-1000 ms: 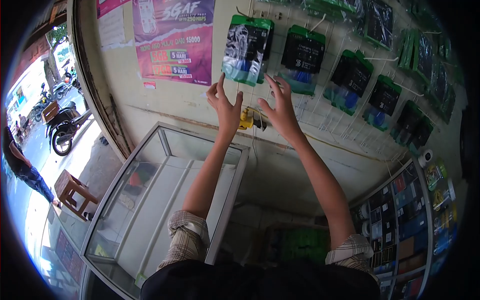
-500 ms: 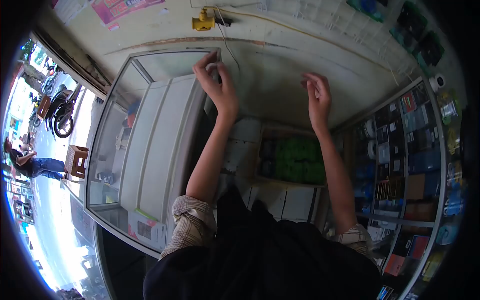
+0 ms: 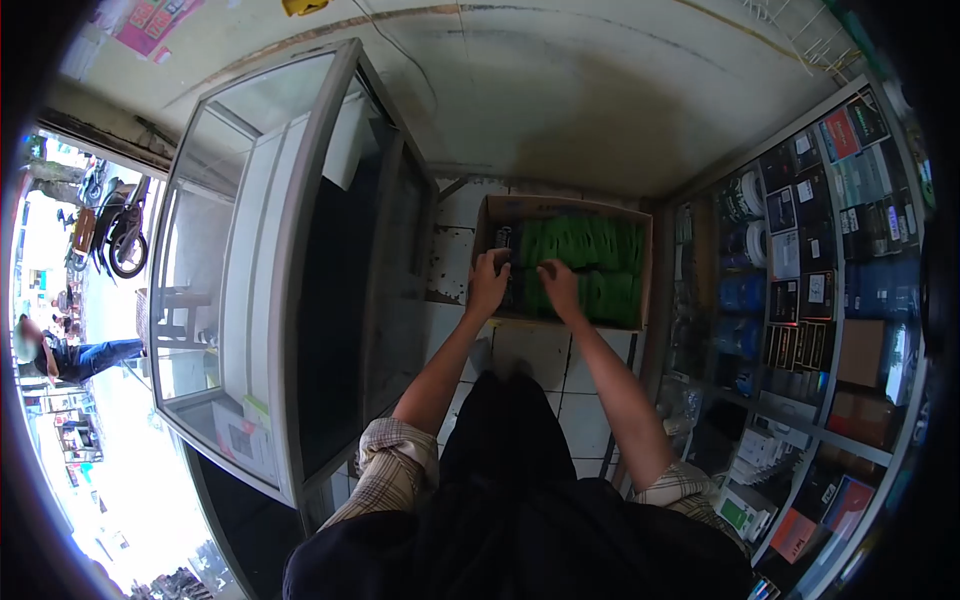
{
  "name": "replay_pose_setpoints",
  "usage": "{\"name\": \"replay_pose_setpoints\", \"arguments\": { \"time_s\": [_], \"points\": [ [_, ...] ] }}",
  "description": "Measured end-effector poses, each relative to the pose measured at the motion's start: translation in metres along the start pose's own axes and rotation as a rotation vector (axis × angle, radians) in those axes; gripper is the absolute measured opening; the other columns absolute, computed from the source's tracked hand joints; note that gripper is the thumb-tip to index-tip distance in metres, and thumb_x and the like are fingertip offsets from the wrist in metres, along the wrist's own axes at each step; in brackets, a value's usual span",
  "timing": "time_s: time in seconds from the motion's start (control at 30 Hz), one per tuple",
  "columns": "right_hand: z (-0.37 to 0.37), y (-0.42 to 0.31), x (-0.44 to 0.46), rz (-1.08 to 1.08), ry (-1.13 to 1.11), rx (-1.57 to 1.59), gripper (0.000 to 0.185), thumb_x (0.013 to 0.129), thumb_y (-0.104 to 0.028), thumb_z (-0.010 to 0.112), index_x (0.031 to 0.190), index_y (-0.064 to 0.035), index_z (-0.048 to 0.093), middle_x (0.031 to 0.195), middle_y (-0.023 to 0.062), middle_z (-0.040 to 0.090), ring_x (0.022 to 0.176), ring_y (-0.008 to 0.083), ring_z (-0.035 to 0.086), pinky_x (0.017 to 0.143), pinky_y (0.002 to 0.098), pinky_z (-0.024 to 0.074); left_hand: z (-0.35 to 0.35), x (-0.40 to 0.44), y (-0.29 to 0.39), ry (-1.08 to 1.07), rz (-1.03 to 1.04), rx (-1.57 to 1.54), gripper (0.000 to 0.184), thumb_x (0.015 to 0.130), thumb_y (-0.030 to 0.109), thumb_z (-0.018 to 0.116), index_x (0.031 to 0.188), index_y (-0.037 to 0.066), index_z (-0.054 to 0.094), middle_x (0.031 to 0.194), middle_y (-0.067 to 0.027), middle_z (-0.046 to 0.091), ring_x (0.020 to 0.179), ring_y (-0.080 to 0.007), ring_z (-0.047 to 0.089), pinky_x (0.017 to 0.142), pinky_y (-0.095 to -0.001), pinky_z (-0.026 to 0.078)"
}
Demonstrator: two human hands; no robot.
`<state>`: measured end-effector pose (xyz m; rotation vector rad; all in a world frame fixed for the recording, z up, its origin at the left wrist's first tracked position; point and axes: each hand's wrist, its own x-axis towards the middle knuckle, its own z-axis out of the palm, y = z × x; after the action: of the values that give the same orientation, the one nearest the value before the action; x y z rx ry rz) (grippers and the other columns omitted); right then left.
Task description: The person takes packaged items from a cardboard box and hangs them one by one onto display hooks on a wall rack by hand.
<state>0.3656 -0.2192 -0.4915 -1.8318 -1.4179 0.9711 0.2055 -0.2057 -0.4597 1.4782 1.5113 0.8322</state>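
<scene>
A cardboard box [image 3: 648, 270] stands on the tiled floor, filled with rows of green and black packages [image 3: 585, 240]. At the box's left part is my left hand [image 3: 488, 283], its fingertips at the dark packages and its fingers curled; what they hold, if anything, is too small to tell. My right hand [image 3: 560, 290] is over the front middle of the box, beside the green package tops. Its fingers are bent, and whether they grip a package cannot be made out.
To the left stands a glass display case [image 3: 300, 250] with a metal frame. Shelves of boxed goods [image 3: 800, 260] line the right. A wall [image 3: 560, 90] rises behind the box. Outside at far left are a person [image 3: 85, 352] and a motorbike [image 3: 120, 235].
The view has tipped down from the wall of hanging packages to the floor. Both hands have come down from the hanging packages to the box.
</scene>
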Motion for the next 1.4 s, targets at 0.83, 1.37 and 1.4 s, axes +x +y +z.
{"name": "replay_pose_setpoints", "arguments": {
  "time_s": [0.83, 1.37, 1.4],
  "points": [
    [-0.072, -0.122, 0.008, -0.453, 0.022, -0.049, 0.011, 0.088, -0.005, 0.053, 0.092, -0.0042, 0.042, 0.073, 0.018, 0.055, 0.067, 0.0397, 0.056, 0.056, 0.0436, 0.0426, -0.027, 0.022, 0.067, 0.229, 0.278, 0.041, 0.042, 0.075, 0.009, 0.069, 0.109, 0.003, 0.044, 0.117, -0.0176, 0.039, 0.114, -0.0359, 0.04, 0.098, -0.0415, 0.033],
    [-0.107, -0.383, 0.03, -0.945, 0.258, 0.338, 0.017, 0.09, -0.007, 0.054, 0.106, -0.0038, 0.05, 0.081, 0.013, 0.061, 0.067, 0.0209, 0.062, 0.061, 0.029, 0.0474, -0.205, 0.061, 0.211, 0.377, 0.707, -0.37, 0.054, 0.075, -0.001, 0.068, 0.122, 0.003, 0.041, 0.112, -0.0129, 0.05, 0.106, -0.0198, 0.049, 0.092, -0.0282, 0.038],
    [-0.097, -0.392, 0.04, -0.959, 0.256, 0.337, 0.017, 0.09, -0.007, 0.054, 0.106, -0.0038, 0.05, 0.081, 0.013, 0.061, 0.067, 0.0209, 0.062, 0.061, 0.029, 0.0474, -0.216, 0.069, 0.214, 0.378, 0.72, -0.504, 0.053, 0.076, -0.001, 0.067, 0.122, 0.002, 0.041, 0.114, -0.0116, 0.049, 0.107, -0.0181, 0.048, 0.092, -0.0284, 0.038]
  ]
}}
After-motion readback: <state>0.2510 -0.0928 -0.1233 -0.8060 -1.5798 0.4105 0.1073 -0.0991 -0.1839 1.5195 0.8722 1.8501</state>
